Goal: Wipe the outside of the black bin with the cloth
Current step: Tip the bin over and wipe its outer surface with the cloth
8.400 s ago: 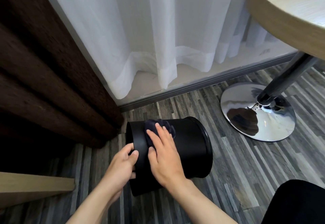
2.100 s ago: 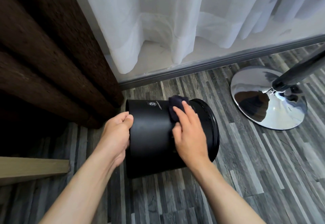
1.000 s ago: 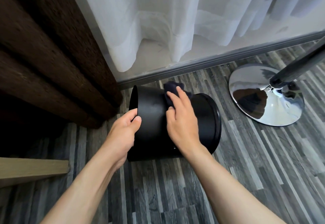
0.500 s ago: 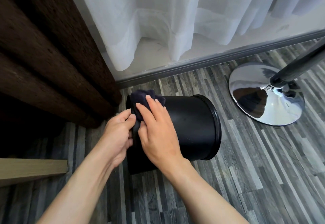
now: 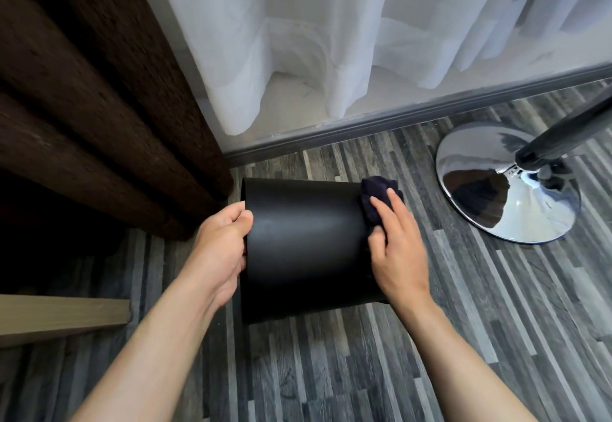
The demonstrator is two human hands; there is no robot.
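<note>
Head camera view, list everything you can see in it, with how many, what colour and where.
Bin: one, black, on its side on the floor, centre.
Cloth: one, dark navy, bunched on the bin's right end.
Sheer curtain: one, white, behind the bin.
Heavy curtain: one, dark brown, left.
Table base: one, chrome, with a dark pole, right.
Floor: grey striped planks.
Wooden board: one, light, lower left.
Left hand: gripping the bin's left edge.
Right hand: pressing the cloth against the bin.
</note>
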